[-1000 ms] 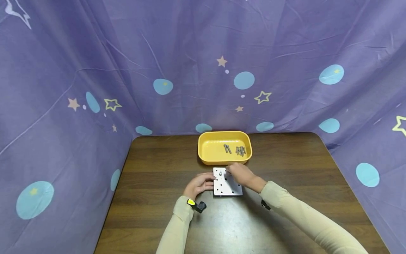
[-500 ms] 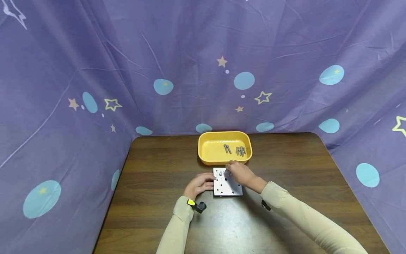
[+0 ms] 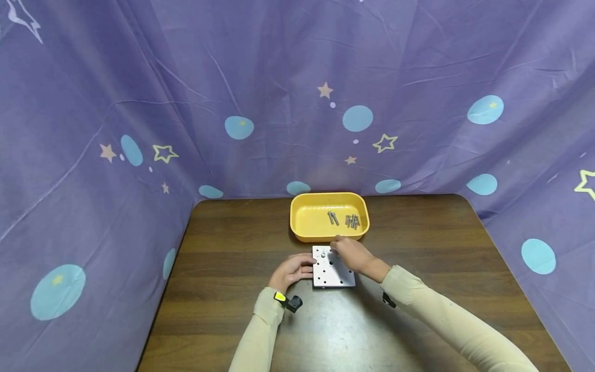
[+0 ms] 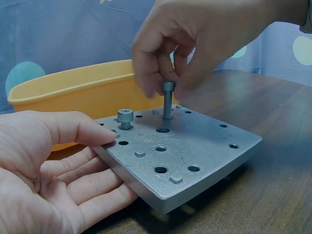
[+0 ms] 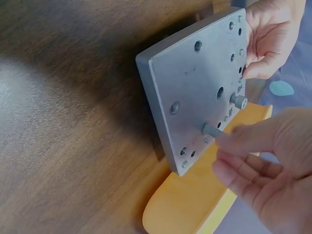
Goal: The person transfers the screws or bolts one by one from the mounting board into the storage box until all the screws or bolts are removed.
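Note:
A square metal plate [image 3: 333, 275] with several holes lies in front of the yellow tray. My left hand [image 3: 292, 269] grips the plate's left edge, thumb on the top face and fingers along the side and below. One socket-head bolt [image 4: 125, 119] stands partly sunk in a hole near that thumb. Further along, a longer bolt [image 4: 167, 103] rises upright from another hole. Thumb and fingertips of my right hand [image 3: 354, 254] pinch its head. In the right wrist view, those fingers [image 5: 243, 139] cover the bolt's head.
Just behind the plate stands the yellow tray [image 3: 307, 238], holding several loose bolts [image 3: 353, 221]. The brown wooden table [image 3: 223, 310] extends to both sides. A purple curtain [image 3: 279, 155] hangs behind and beside it.
My right hand's fingers have shifted slightly around the bolt head, staying over the same hole. The left hand and the plate look unmoved.

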`<state>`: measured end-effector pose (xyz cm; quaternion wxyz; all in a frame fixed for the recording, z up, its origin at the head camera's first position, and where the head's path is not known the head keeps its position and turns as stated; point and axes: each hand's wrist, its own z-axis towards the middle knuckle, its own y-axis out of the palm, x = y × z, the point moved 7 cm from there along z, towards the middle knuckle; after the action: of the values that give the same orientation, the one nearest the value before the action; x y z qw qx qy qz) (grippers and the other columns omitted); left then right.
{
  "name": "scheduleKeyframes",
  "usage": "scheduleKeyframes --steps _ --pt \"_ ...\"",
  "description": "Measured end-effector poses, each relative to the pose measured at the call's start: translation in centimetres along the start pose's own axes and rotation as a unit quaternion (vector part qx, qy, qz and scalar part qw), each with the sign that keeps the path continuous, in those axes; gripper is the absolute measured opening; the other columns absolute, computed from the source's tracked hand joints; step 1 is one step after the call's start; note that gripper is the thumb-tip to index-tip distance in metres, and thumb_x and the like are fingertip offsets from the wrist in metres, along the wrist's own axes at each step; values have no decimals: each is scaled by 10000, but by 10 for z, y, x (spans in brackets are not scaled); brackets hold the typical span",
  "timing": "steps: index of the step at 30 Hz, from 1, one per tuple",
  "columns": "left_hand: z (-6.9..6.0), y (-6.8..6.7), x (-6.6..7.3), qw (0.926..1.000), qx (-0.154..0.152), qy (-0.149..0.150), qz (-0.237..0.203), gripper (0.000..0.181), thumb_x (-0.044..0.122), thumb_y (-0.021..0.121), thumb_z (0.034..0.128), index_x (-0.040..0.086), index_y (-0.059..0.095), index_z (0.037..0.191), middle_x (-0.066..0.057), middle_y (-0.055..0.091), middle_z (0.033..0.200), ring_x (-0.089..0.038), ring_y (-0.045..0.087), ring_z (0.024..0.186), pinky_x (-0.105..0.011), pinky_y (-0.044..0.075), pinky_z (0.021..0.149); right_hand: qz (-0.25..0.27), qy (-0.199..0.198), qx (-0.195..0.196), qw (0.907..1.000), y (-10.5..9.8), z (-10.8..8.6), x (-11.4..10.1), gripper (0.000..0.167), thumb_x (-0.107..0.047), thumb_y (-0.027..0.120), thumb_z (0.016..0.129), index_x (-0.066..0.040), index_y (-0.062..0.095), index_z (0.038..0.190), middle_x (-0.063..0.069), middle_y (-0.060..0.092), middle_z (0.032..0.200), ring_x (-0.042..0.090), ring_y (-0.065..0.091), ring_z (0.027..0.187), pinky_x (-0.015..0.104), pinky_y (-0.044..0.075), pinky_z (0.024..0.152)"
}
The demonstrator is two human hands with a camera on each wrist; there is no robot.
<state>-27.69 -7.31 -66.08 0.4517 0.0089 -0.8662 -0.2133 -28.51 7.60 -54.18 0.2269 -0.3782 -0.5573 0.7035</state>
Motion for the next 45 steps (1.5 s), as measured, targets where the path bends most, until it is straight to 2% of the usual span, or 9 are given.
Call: scheduleKeyframes --steps 3,7,15,18,21,28,35,42,45 --pt "0 0 0 10000 6 1 11 219 -26 532 983 -57 588 1192 -35 708 915 -158 713 808 -336 636 775 47 489 -30 9988 1 -1 7 97 -38 764 863 -44 667 849 74 617 786 198 590 667 366 549 586" --pt "0 -1 -1 9999 103 -17 10 204 -26 542 976 -41 603 1170 -39 703 917 -162 714 798 -339 637 774 122 890 3 9960 1 -2 13 263 -159 791 887 -94 610 708 7 564 636 145 512 559 333 486 507" --pt "1 1 -1 9999 125 -70 13 208 -9 557 972 -30 606 1173 -39 710 920 -173 717 816 -339 632 772 155 245 -74 9996 0 -1 3 170 141 644 812 -27 666 804 70 603 750 163 530 649 337 500 549" --pt "1 0 0 9999 108 -51 9 204 -7 558 972 -35 607 1168 -41 707 917 -173 716 815 -346 634 785 196 656 -61 9976 0 -1 8 88 -4 750 848 -45 672 853 61 622 753 182 572 654 365 526 561" --pt "1 0 0 9999 97 -38 15 209 -8 561 971 -40 606 1173 -44 706 920 -171 716 813 -351 636 795 217 1006 -84 9947 1 -2 13 209 -161 794 879 -79 635 769 27 586 665 173 549 585 358 498 517" --pt "3 -1 -1 9999 143 -82 -31 270 -7 560 974 -68 583 1236 -57 714 940 -176 720 821 -346 635 784 107 428 -28 9990 3 -1 7 181 87 668 854 -73 673 770 35 642 746 169 608 672 332 535 569" --pt "2 -1 -1 9999 137 -100 14 341 -7 561 974 -91 543 1304 -55 716 966 -184 718 845 -366 632 816 -66 983 263 9948 -4 -2 12 301 -163 804 859 -110 591 653 23 573 597 173 526 539 379 479 474" --pt "2 -1 -1 9999 148 -77 -2 293 -15 549 980 -78 562 1265 -56 709 948 -175 712 831 -351 634 791 136 173 30 9998 0 0 2 188 132 669 816 -47 687 761 49 599 762 192 565 694 338 519 611" --pt "3 -2 -2 9997 206 -92 -55 301 -21 552 978 -75 561 1273 -59 709 940 -175 714 814 -347 636 783 137 337 48 9993 1 0 5 122 82 704 821 -39 700 822 69 608 793 214 583 721 366 549 639"
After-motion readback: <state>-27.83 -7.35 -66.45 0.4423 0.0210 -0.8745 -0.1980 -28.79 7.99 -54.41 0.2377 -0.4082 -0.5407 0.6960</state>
